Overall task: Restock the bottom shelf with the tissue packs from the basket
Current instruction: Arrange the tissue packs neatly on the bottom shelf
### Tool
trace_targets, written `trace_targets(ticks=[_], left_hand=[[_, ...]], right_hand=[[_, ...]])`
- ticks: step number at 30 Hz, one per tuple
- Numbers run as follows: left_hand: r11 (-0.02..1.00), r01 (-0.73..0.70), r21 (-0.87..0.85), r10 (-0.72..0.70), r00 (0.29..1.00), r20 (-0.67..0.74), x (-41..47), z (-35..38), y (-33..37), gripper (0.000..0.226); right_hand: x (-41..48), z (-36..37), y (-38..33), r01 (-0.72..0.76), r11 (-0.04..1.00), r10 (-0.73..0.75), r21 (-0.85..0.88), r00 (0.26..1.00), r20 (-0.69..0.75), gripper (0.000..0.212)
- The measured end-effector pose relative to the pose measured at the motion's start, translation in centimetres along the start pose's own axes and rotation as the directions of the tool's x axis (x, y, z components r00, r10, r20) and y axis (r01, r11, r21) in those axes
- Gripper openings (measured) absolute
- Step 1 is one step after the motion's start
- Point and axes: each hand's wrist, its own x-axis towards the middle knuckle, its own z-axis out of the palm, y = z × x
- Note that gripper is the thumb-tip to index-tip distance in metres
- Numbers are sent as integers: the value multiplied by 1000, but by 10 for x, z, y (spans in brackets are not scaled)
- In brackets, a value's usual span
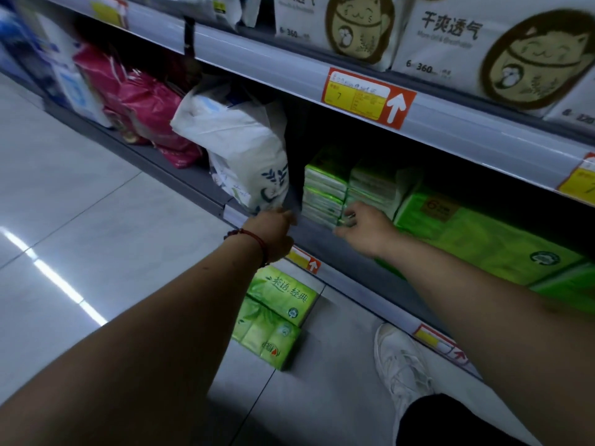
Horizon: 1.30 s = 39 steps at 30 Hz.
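Fingers of right hand (pixel 363 228): loosely curled, tips at the lower front of the shelved tissue stack (pixel 325 194), which lies at 11 o'clock from them; a pinch cannot be told. Fingers of left hand (pixel 273 228): hidden, against white bag (pixel 244 149). On the floor below bottom shelf (pixel 322 249), at 6 o'clock: 2 loose tissue packs (pixel 277 312), long axes along the shelf edge, nearer the left hand.

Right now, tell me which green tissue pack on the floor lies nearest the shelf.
The pack with large characters on top, just below the shelf edge; the other floor pack lies further out.
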Motion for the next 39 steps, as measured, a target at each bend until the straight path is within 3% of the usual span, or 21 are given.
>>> trace_targets(ticks=[3, 6, 9, 13, 19, 22, 27, 31, 35, 37, 39], left_hand=[[986, 166, 24, -167, 983, 73, -20, 16, -49, 46], [951, 309, -9, -303, 938, 171, -29, 33, -87, 50], [914, 396, -92, -372, 905, 205, -26, 46, -110, 50], [858, 468, -212, -431, 880, 199, -17, 77, -126, 51], [796, 533, -286, -485, 845, 225, -2, 119, -153, 75], [701, 560, -442, -526, 824, 210, 6, 129, -170, 83], [524, 611, -594, -576, 767, 281, 12, 150, -175, 84], [551, 625, -553, -522, 775, 355, 17, 153, -174, 92], [572, 624, -533, -569, 769, 291, 16, 148, -186, 87], [516, 648, -560, -599, 741, 305, 8, 138, -192, 85], [449, 668, -594, -618, 712, 333, -3, 119, -198, 70]], right_hand=[[0, 16, 0, -30, 998, 37, -63, 993, 109, 48], [5, 38, 10, -132, 991, 131, -7, 970, 204, 33], [9, 61, 19, -309, 948, 252, 75, 872, 420, 14], [22, 96, 29, -469, 882, 356, 35, 713, 604, 36], [42, 167, 41, -719, 682, 505, 129, 592, 628, 59], [55, 188, 45, -748, 643, 540, 163, 595, 595, 62], [68, 207, 54, -792, 500, 518, 351, 598, 611, 40], [70, 209, 50, -774, 501, 501, 389, 625, 598, 35], [70, 204, 46, -747, 530, 461, 402, 651, 603, 67], [71, 201, 44, -742, 538, 418, 399, 646, 639, 92], [69, 194, 31, -723, 568, 385, 393, 655, 650, 103]])
